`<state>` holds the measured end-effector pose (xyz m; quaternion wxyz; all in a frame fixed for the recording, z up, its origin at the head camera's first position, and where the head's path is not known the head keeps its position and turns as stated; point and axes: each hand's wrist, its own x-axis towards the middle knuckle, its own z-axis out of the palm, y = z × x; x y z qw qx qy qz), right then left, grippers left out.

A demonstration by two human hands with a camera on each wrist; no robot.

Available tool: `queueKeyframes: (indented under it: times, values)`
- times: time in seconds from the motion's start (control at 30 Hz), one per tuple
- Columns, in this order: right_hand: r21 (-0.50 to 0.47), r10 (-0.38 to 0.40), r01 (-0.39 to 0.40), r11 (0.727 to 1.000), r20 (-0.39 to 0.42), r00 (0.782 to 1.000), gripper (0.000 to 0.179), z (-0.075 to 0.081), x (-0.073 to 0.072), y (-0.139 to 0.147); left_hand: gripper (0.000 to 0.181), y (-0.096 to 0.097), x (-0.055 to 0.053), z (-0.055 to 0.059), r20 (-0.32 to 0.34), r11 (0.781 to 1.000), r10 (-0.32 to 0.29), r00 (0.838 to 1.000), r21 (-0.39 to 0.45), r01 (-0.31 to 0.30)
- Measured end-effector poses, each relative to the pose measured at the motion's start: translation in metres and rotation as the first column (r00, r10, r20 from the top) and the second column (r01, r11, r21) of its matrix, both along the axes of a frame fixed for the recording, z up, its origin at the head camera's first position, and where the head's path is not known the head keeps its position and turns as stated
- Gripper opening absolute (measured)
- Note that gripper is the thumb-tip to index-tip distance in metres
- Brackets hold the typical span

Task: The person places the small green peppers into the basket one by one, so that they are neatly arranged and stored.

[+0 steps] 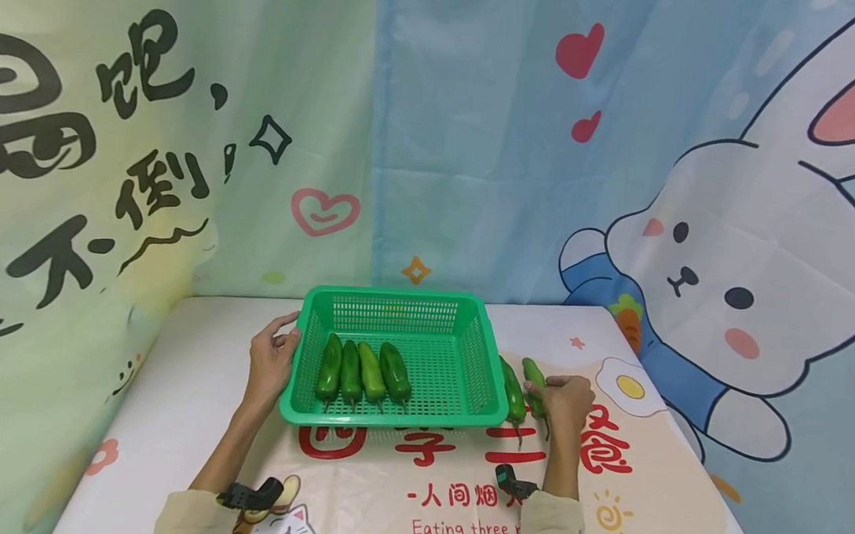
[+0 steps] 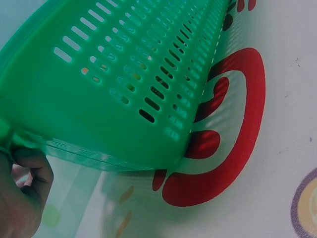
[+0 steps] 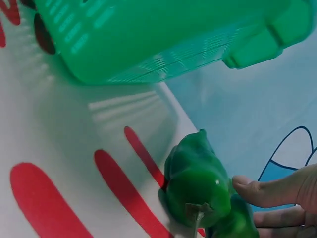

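A green plastic basket with slotted sides stands on the table, with several green peppers side by side in its left half. My left hand holds the basket's left rim; the left wrist view shows thumb and finger at that rim. Two more green peppers lie right of the basket, stems toward me. At the outer green pepper my right hand has its thumb on one side and fingers on the other. The inner green pepper lies right against it in the right wrist view.
A printed cloth with red characters covers the table. Behind it hangs a backdrop with a cartoon rabbit. Dark wrist cameras are strapped on both wrists.
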<state>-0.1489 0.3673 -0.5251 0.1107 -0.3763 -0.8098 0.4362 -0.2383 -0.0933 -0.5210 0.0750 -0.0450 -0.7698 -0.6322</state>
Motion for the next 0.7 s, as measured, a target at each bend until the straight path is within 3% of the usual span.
queueKeyframes:
  times: [0.53, 0.7]
  values:
    - [-0.019, -0.044, 0.044, 0.999, -0.006, 0.999, 0.048, -0.006, -0.007, 0.006, 0.041, 0.0, 0.0, 0.001, 0.003, 1.0, -0.008, 1.0, 0.016, 0.008]
    - [-0.151, -0.127, 0.125, 0.981, -0.003, 0.992, 0.047, 0.0, -0.007, 0.01, 0.043, -0.001, 0.001, 0.002, 0.015, 1.0, -0.02, 1.0, 0.025, 0.019]
